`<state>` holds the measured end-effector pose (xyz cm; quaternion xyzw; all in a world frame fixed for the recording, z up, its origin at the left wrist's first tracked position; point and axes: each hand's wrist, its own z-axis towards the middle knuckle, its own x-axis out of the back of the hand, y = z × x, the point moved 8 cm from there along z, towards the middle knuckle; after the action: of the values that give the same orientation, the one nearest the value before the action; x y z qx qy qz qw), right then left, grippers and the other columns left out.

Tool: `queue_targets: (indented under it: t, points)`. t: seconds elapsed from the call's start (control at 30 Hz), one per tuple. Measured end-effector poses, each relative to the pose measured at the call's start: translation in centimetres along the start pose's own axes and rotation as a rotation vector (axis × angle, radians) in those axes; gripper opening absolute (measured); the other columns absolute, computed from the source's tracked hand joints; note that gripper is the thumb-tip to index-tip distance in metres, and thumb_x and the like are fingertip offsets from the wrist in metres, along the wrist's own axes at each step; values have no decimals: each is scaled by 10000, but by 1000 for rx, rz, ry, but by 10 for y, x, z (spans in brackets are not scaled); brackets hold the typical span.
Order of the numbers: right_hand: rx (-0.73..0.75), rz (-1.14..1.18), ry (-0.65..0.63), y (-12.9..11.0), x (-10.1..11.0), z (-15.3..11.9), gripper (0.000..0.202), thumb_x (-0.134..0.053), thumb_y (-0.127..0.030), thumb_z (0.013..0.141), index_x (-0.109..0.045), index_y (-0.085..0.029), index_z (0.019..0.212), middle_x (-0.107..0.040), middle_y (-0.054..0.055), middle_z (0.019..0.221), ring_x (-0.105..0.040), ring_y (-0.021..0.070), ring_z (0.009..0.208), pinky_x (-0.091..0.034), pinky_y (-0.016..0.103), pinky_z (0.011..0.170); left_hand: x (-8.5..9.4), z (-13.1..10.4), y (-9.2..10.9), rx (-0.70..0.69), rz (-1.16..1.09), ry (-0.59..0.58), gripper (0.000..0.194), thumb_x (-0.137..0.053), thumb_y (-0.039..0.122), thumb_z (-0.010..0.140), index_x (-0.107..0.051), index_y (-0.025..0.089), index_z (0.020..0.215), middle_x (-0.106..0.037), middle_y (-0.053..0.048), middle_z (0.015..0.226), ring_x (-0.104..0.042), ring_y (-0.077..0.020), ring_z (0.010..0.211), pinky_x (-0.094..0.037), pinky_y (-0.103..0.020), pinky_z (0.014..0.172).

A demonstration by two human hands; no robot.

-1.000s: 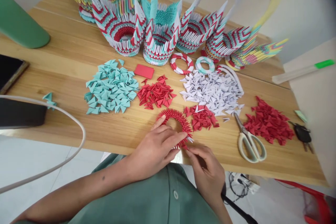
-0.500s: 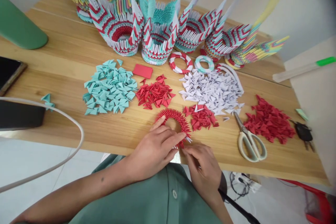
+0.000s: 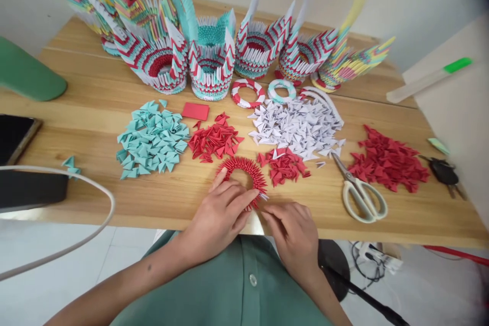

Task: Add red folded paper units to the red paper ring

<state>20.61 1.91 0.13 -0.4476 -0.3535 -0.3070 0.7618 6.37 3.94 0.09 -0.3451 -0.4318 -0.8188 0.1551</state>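
Observation:
Near the table's front edge, a ring of spiky red folded-paper pieces (image 3: 256,172) lies with a few white tips at its lower right. My left hand (image 3: 223,209) grips its near side, thumb and fingers closed on the paper and hiding part of it. Just right of the ring is my right hand (image 3: 292,229), its fingers curled and the thumb and forefinger brought together, a small gap from the ring. Whatever sits between those fingertips, if anything, is too small to make out. A small pile of red paper triangles (image 3: 286,167) lies beyond that hand.
Behind are heaps of teal triangles (image 3: 153,137), red triangles (image 3: 216,138) and white triangles (image 3: 298,125). Scissors (image 3: 362,196) and another red heap (image 3: 389,160) lie right. Paper swans (image 3: 212,69) line the back. A white cable (image 3: 109,196) curves in at left.
My right hand has drawn slightly away from the ring's lower right edge. My left hand keeps its grip on the ring. The whole view has shifted a little.

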Motion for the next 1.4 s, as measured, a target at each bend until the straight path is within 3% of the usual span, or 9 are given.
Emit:
queue_targets:
  t: [0.13,0.43,1.03,1.27,1.4]
  points:
    - [15,-4,1,-1,-1,2,54,-597,-175,948,-646,-190,930,-665,12,751,-533,166,716,-353,322,693,-1,0,0,-5,12,10,305,-600,146,917,-579,155,1221,-702,-64,1077,-603,-215,1041,-296,-560,1176]
    - [56,-13,-11,-7,-6,7,89,-607,-181,936,-660,-183,864,-637,13,723,-526,167,715,-325,328,688,4,-1,1,-49,24,76,258,-554,27,925,-613,133,1153,-747,-36,1043,-652,-172,1045,-249,-461,1224]
    - [124,-140,38,-21,-8,19,201,-573,-168,936,-629,-177,743,-574,13,632,-479,164,656,-302,325,655,5,3,2,-44,-43,50,198,-547,59,937,-664,136,1078,-756,-51,1011,-688,-166,1000,-259,-493,1233]
    - [106,-85,-6,-4,13,15,133,-616,-283,943,-694,-207,1020,-697,28,796,-583,181,762,-381,340,720,5,2,0,-34,-46,56,231,-535,67,942,-647,140,1129,-753,-54,973,-669,-181,973,-350,-522,1173]
    - [235,-121,-75,-3,11,27,270,-633,-356,922,-675,-240,1162,-694,87,1170,-561,275,1134,-421,439,952,6,3,0,-30,-47,68,234,-535,62,938,-649,134,1130,-745,-69,985,-668,-180,968,-350,-526,1168]
